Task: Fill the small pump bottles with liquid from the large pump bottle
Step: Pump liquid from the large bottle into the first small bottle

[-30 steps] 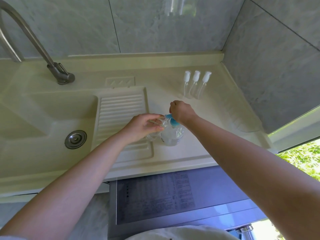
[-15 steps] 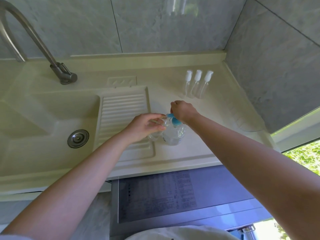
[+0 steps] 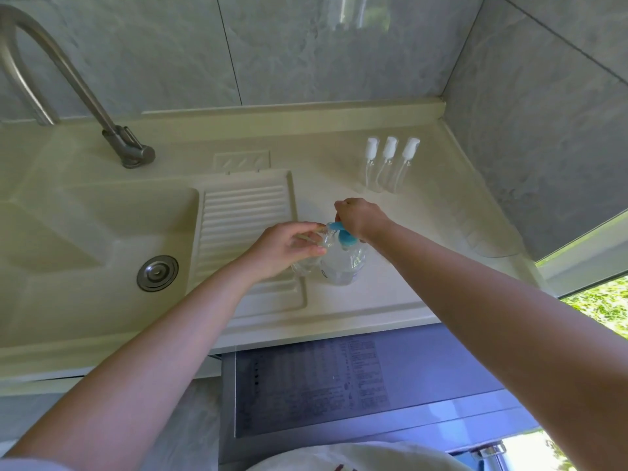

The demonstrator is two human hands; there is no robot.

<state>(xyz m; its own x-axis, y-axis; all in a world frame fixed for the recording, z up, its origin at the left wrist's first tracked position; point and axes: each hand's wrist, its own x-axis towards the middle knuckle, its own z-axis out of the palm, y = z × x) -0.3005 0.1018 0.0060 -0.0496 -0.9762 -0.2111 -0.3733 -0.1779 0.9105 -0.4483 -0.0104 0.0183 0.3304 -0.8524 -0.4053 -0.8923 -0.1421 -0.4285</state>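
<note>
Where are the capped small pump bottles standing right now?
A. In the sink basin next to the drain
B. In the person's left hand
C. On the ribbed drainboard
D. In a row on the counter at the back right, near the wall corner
D: three small pump bottles with white tops stand side by side on the counter at the back right, beyond the right hand on the large pump bottle.
</note>
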